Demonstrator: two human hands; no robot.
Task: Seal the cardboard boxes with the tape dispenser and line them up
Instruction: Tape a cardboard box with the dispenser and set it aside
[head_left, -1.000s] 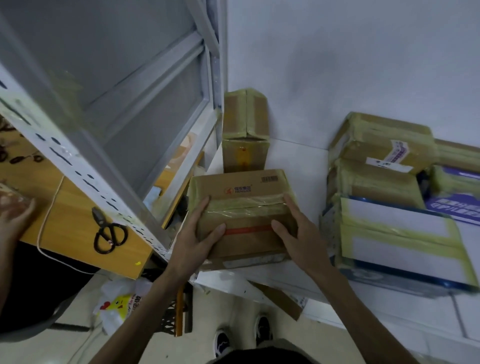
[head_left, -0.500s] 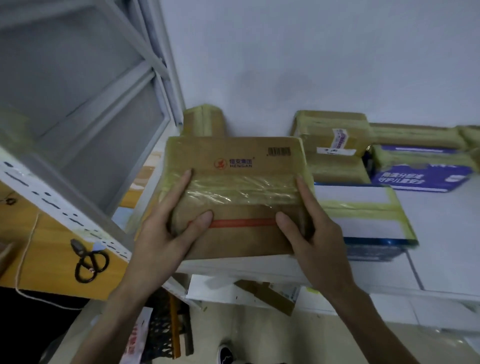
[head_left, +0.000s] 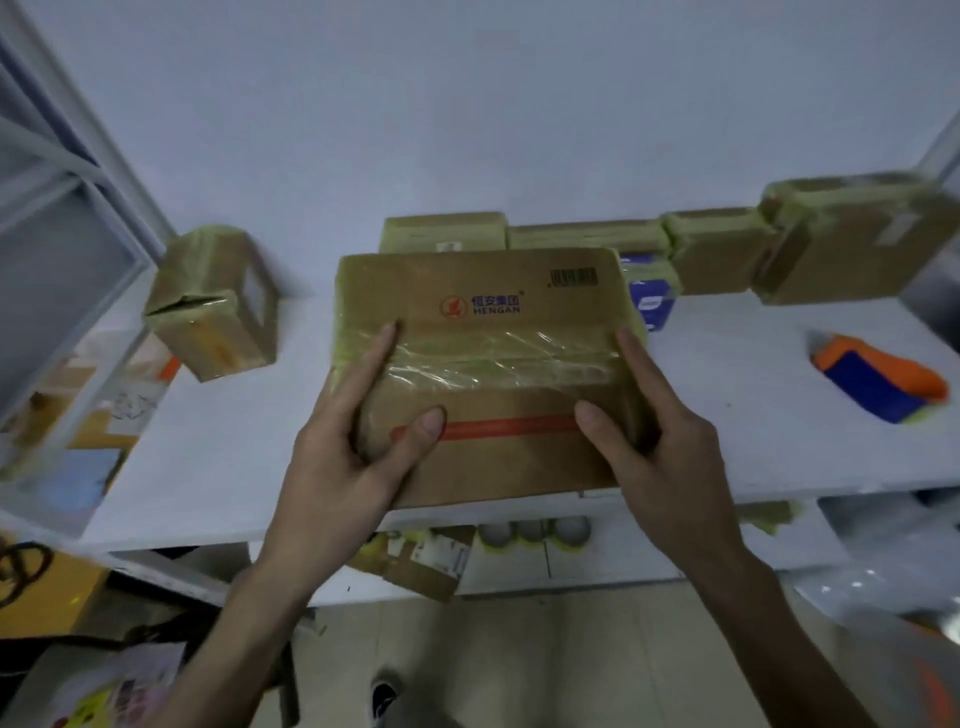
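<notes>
White table (head_left: 727, 457) carries 1 taped cardboard box (head_left: 488, 338) at its front edge, sealed boxes (head_left: 587, 236) along the wall behind. Left hand (head_left: 353, 457) and right hand (head_left: 660, 452) grip its 2 sides, fingers spread, thumbs on top. Tape dispenser (head_left: 878, 379) lies well apart, right.

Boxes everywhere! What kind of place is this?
Probably a parcel packing room: a row of taped cardboard boxes, an orange-and-blue tape dispenser on the white shelf, and the left hand and right hand holding a sealed HENGAN box.
</notes>
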